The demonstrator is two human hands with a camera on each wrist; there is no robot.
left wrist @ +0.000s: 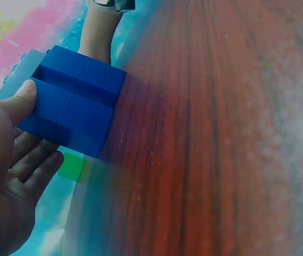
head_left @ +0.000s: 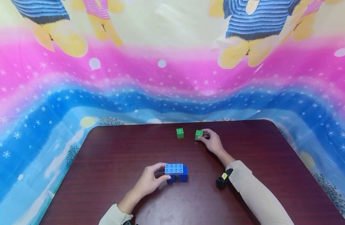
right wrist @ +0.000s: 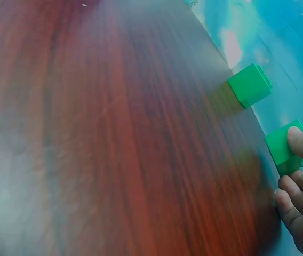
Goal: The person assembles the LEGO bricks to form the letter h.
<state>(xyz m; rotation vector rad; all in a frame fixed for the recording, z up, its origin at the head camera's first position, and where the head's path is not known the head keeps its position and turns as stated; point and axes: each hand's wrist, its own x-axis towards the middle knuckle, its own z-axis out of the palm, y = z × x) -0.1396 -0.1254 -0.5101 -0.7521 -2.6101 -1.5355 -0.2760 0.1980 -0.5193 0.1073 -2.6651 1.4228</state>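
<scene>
Right, the right hand (head_left: 213, 142) has its grip clamped, thumb against fingers, on a green, four-studded plastic block (head_left: 199, 135) near the desk's far edge; whether it's off the surface, I can't tell. Nearer the person, the left hand (head_left: 148, 179) pinches a light-blue, eight-studded plastic brick (head_left: 173, 168) sitting across dark-blue plastic blocks (head_left: 183, 178). Another green, four-studded plastic block (head_left: 179, 133) stands just beside the first, apart from it, on the dark red-brown, wood-grained desk (head_left: 119, 203). Looks like the fetching step; next calls for a clean lift, the blue stack held steady.
</scene>
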